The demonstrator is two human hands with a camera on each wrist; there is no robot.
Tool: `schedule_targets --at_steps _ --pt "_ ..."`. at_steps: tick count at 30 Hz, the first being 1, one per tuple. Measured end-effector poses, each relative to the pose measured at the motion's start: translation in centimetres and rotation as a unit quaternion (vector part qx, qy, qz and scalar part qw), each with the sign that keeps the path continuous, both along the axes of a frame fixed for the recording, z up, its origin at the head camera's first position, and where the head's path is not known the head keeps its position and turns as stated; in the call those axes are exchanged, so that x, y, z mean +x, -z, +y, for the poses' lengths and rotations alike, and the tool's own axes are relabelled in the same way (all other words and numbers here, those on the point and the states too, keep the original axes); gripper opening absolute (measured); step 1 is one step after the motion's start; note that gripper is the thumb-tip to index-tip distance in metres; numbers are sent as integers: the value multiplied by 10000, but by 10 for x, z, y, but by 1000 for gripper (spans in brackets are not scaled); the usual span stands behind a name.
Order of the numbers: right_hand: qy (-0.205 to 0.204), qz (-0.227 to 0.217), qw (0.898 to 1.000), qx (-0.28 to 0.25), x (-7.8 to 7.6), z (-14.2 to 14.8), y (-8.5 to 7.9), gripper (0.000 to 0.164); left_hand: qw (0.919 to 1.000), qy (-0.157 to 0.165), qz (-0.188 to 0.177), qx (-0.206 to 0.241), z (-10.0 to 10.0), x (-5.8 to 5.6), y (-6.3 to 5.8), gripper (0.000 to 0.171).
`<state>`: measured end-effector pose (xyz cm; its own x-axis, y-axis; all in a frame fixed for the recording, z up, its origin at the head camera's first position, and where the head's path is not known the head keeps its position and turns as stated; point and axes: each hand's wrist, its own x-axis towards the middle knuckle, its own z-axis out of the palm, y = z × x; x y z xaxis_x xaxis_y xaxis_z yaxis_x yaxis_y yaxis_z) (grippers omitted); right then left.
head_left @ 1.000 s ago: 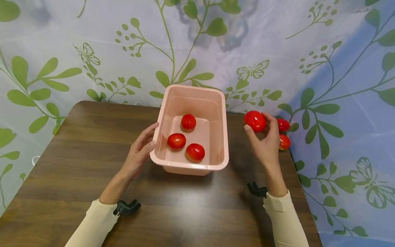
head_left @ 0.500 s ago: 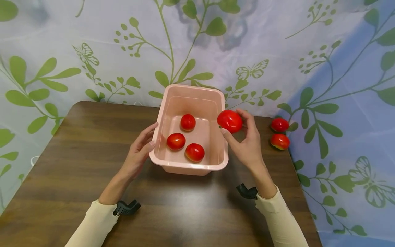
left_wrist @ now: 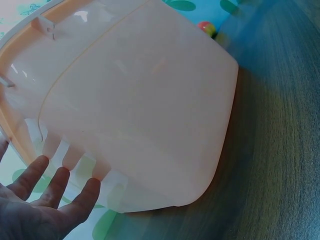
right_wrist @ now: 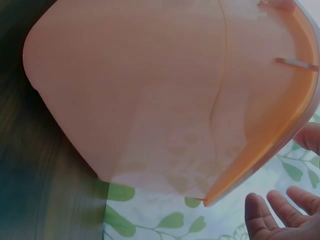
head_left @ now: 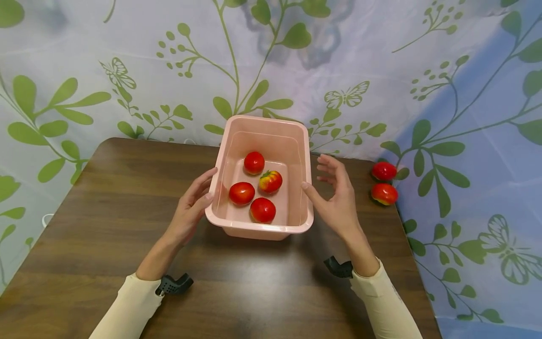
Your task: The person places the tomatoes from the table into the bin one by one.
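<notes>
Wooden surface flanks the pink bin on both sides; two tomatoes lie near its right edge. The yellow-streaked tomato, held earlier, now lies inside with three red tomatoes. Right grip, holding nothing, spreads beside the bin; left grip, fingers extended, apparently touches the left rim.

The bench has dark brown wood grain, a rounded back-left corner and a pale patch of glare toward its front edge. A whitish cloth hangs behind the back edge and beyond the left edge, printed with green leaves and a butterfly above the back-left corner. Beyond the right edge the backdrop looks bluer. A small white loop shows at the left edge.
</notes>
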<state>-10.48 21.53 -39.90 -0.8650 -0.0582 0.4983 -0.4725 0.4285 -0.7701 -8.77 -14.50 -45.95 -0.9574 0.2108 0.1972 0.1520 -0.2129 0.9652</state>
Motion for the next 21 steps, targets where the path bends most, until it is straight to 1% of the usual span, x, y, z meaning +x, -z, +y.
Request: schedule_targets --at_steps 11,14,17,21 --pt "181 -131 9996 -156 -1 12 5 69 10000 42 3 -65 -1 0 -1 57" --pt "233 -89 9995 -206 -1 16 6 68 10000 44 22 -62 -1 0 -1 57" --pt "345 4 9991 -252 -3 21 8 66 10000 29 18 -46 0 1 -1 57" --pt "596 83 9977 -303 -6 33 14 62 10000 -1 -20 -44 0 1 0 58"
